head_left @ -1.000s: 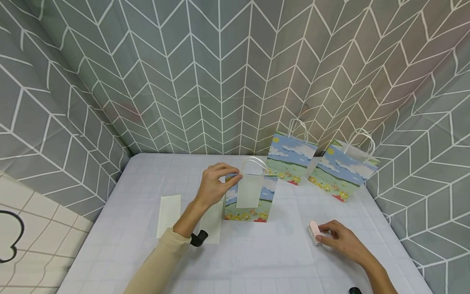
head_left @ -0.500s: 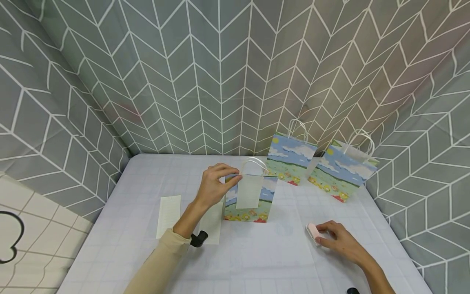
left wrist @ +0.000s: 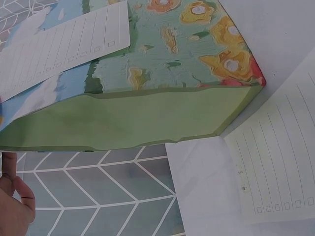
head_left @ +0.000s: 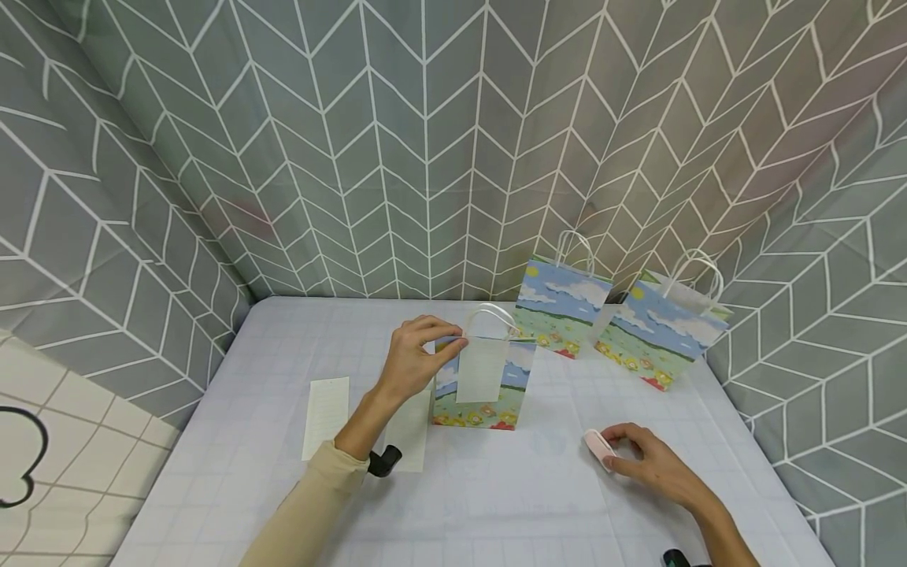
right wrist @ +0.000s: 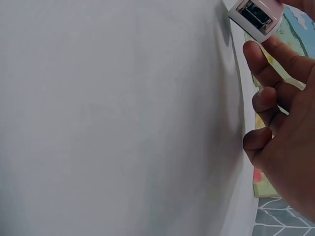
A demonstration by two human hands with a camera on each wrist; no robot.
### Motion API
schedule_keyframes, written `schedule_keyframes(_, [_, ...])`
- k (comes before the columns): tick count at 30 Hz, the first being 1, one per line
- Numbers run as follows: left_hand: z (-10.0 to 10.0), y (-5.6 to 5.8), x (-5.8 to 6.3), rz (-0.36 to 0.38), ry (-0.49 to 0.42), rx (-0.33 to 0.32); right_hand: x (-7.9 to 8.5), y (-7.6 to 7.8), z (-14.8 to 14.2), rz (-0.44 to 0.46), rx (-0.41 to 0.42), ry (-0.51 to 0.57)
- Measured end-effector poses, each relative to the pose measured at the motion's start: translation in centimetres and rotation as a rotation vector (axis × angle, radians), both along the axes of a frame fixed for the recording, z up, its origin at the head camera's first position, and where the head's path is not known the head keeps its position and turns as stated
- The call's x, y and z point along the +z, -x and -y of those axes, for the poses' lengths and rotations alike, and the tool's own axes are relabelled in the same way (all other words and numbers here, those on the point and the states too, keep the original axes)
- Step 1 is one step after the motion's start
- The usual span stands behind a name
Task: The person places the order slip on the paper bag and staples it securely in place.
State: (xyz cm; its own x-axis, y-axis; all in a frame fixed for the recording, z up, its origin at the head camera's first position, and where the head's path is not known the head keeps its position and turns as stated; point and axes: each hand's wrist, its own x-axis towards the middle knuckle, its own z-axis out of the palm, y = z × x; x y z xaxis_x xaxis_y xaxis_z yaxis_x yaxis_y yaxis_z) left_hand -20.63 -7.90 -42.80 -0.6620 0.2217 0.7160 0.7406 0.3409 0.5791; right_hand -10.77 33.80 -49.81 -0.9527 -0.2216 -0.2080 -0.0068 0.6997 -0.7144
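My left hand (head_left: 418,352) pinches the top edge of a small paper gift bag (head_left: 520,387) together with a lined paper slip (head_left: 480,376), which lies flat over the bag's painted front. The bag stands upright, its white handle (head_left: 494,311) raised. In the left wrist view, the bag's green side (left wrist: 147,118) and the slip's ruled lines show up close. Over the table at the right, my right hand (head_left: 655,465) holds a small pink stapler (head_left: 598,450) between thumb and fingers. The stapler's metal end (right wrist: 256,15) shows in the right wrist view.
Two more lined slips lie left of the bag: one slip (head_left: 327,409) farther out, another slip (head_left: 407,433) partly behind my left forearm. At the back right stand two matching bags, one bag (head_left: 563,295) beside the other bag (head_left: 662,327). A patterned curtain (head_left: 425,157) hangs behind.
My right hand has moved slightly left with the stapler, which has turned a little. The left hand, the bag and the slip have stayed in place.
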Motion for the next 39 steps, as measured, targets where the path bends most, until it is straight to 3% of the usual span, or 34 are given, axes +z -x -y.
schedule_keyframes(8, [0.0,0.0,0.0,0.007,0.003,0.003,1.3,1.2,0.9,-0.013,0.032,-0.024])
schedule_keyframes(18, [0.0,0.0,0.0,0.008,0.004,0.006,2.7,2.4,1.7,-0.079,0.081,0.037])
schedule_keyframes(39, [0.0,0.2,-0.2,-0.026,0.005,-0.002,7.7,7.5,4.4,-0.203,0.163,0.015])
